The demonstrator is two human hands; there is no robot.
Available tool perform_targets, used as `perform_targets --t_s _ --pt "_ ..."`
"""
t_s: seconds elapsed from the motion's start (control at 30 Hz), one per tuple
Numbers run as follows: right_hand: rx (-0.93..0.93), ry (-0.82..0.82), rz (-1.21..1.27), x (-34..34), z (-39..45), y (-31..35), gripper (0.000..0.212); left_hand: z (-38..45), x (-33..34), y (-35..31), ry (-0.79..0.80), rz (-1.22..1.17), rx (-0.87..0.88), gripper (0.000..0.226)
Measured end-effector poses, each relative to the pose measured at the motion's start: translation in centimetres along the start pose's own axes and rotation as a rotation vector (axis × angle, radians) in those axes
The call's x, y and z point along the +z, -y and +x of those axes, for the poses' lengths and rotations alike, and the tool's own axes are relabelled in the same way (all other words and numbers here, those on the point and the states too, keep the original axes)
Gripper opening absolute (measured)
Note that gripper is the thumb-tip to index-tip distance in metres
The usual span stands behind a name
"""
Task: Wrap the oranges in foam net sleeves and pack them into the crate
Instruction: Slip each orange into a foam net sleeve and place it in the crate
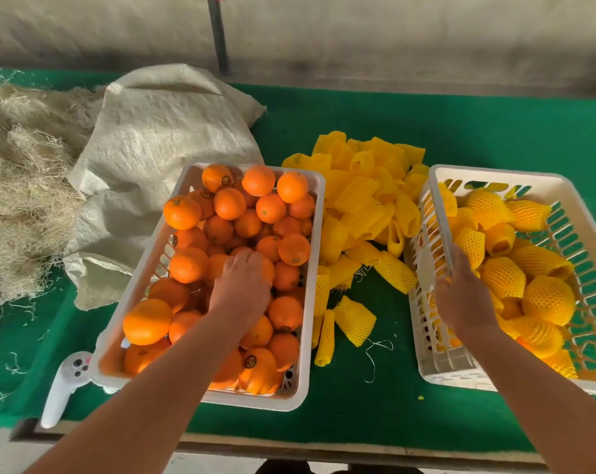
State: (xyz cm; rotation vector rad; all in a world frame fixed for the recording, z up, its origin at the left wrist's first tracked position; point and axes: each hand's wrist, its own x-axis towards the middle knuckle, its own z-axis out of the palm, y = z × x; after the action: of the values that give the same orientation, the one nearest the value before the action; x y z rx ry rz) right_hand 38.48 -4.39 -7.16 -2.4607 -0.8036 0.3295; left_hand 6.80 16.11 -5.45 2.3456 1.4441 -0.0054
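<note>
A white crate at the left is heaped with bare oranges. My left hand reaches into it, fingers curled over one orange near the middle of the heap. Loose yellow foam net sleeves lie piled between the two crates. The white crate on the right holds several oranges wrapped in yellow sleeves. My right hand hovers over that crate's left rim, back towards me, fingers hidden.
Everything stands on a green-covered table. A woven sack and a pile of pale fibre fill the back left. A white handheld controller lies by the left crate's near corner. The table's front edge is close.
</note>
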Motion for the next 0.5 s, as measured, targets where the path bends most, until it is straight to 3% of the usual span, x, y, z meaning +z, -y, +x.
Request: perform_targets --t_s 0.17,0.37,0.5 --pt "-0.019 -0.02 -0.108 0.4 -0.2 0.0 0.066 2.5 0.6 -0.3 0.195 0.169 0.002 0.064" --pt "-0.006 -0.035 -0.138 0.5 -0.2 -0.2 0.061 3.4 1.0 -0.8 0.158 0.222 -0.039 0.067" --pt "-0.017 -0.068 -0.151 0.4 -0.3 -0.3 0.063 3.3 1.0 -0.6 0.08 0.02 -0.051 0.069"
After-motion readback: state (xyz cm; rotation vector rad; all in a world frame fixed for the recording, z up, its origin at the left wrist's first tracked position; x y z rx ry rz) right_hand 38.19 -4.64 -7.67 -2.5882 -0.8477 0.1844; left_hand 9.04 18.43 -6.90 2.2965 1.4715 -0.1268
